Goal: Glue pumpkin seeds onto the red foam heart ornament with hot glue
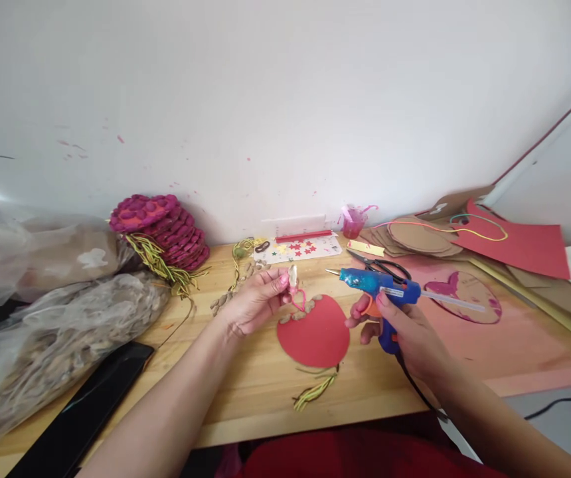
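Between the fingertips of my left hand (260, 299) is a small pale shell-like piece (293, 275), above the upper left of a red disc (315, 338). A pink loop (299, 302) hangs beside those fingers. My right hand (405, 325) is wrapped round a blue glue gun (380, 284), whose nozzle points left toward the piece, apart from it. A clear glue stick (455, 301) sticks out of the gun's back. Several brown pieces (310, 305) lie along the disc's upper edge, and a yellow-green tassel (315, 392) lies below it.
Black scissors (380, 265) lie behind the glue gun. Stacked purple discs (166, 232) and a plastic bag of brown pieces (66, 345) are left. Cardboard discs (419, 237) and red sheets (519, 242) are right. A pink cup (353, 222) stands by the wall.
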{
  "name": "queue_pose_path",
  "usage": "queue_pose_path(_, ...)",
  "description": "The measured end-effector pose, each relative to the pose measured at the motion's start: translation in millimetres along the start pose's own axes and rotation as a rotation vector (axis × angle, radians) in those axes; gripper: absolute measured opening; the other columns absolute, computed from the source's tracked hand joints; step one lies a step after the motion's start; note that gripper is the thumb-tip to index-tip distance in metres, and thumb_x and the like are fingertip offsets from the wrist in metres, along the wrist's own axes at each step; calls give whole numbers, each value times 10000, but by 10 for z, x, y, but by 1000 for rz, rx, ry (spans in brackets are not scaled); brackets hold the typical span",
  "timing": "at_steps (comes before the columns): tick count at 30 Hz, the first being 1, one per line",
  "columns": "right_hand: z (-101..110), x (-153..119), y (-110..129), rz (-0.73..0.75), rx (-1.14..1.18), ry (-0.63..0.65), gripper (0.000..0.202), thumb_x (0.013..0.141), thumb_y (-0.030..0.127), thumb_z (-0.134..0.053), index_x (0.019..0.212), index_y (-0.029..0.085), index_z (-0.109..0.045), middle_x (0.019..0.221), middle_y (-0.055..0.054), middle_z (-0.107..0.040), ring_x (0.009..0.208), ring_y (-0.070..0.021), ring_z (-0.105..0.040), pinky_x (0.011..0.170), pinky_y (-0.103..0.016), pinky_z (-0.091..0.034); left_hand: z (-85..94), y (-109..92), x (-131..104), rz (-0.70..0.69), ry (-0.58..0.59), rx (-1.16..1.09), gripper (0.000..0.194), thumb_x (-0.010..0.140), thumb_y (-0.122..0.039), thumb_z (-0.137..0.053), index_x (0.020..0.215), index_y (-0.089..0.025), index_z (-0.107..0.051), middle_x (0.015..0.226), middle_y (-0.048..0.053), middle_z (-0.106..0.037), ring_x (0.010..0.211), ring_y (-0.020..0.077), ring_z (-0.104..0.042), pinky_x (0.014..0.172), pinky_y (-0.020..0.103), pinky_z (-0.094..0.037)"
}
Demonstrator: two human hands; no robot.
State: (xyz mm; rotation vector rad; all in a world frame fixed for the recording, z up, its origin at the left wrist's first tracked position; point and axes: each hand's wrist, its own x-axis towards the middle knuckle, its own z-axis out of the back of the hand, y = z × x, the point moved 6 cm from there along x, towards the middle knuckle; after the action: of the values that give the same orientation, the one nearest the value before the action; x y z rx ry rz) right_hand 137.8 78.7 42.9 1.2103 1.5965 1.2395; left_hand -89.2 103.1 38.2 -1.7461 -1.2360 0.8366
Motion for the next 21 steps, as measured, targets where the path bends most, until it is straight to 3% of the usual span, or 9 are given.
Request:
queue_pose_path(6,-114,-166,-12,124,-93,40,263,890,470,-635,878,219,-710,888,-62,-691,745,-200,-678,578,-293,-541,-83,64,-5,29,72,4,305,711,-392,-840,763,-148,-664,743,17,-588,677,100,-509,618,222,-381)
queue_pose_path(10,-38,-164,-31,125,-111,-34,279,869,493,-652,843,219,-702,854,-52,-683,758,-206,-678,572,-286,-537,24,-33,15,-40,-29,171,369,656,-451,-853,761,-154,-660,715,8,-594,640,104,-504,619,239,-394)
queue_pose_path(13,79,-128,-42,117,-122,-109,297,856,509,-663,837,214,-695,839,-38,-674,741,-194,-681,571,-271,-527,197,-200,21,-165,-169,524,329,718,-458,-788,861,-177,-691,761,19,-648,655,131,-526,642,269,-415)
queue_pose_path(17,245,-79,-117,61,-135,-216,328,844,520,-673,790,197,-678,799,-23,-657,702,-169,-677,560,-240,-508,365,-420,-1,-372,-360,1196,116,815,-299,-661,837,-194,-705,804,52,-704,766,210,-594,731,343,-435)
queue_pose_path(21,311,-44,-202,-7,-101,-240,361,850,544,-655,774,192,-676,793,-28,-669,689,-161,-671,550,-229,-496,397,-413,14,-477,-336,1548,97,835,-238,-613,826,-213,-707,835,71,-737,810,254,-619,763,392,-435)
